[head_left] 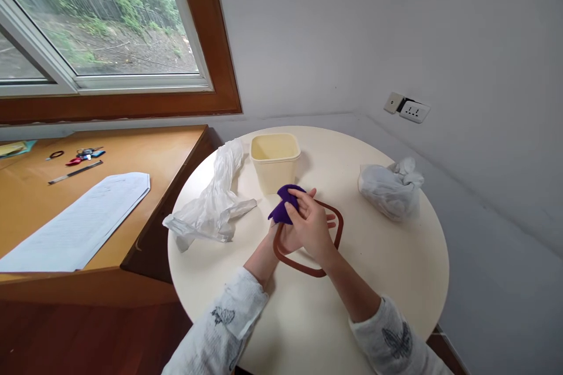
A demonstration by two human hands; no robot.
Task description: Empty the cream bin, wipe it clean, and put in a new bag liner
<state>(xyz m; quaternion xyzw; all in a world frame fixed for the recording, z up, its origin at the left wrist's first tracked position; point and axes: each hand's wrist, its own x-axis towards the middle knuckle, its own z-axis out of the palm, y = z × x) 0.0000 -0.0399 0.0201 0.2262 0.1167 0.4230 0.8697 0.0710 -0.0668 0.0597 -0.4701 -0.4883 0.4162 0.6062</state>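
My right hand (313, 227) pinches a piece of dark purple cloth (284, 206) between its thumb and fingers. Beneath it, my left hand (289, 239) is turned palm up, its fingers stretched out and partly hidden by the right hand. A brown rounded-square ring (308, 270), like a bin's rim, passes around both hands, and its left side crosses the left palm near the wrist. Whether the left hand bears the ring's weight I cannot tell. Just beyond the cloth stands a cream plastic bin (275, 173), upright with its top uncovered.
A crumpled white plastic bag (215, 199) lies left of the bin on the round table (373, 281). At the right sits a knotted, filled plastic bag (391, 190). The wooden desk (176, 155) at left carries papers (83, 222), keys (88, 154) and a dark strip (75, 172).
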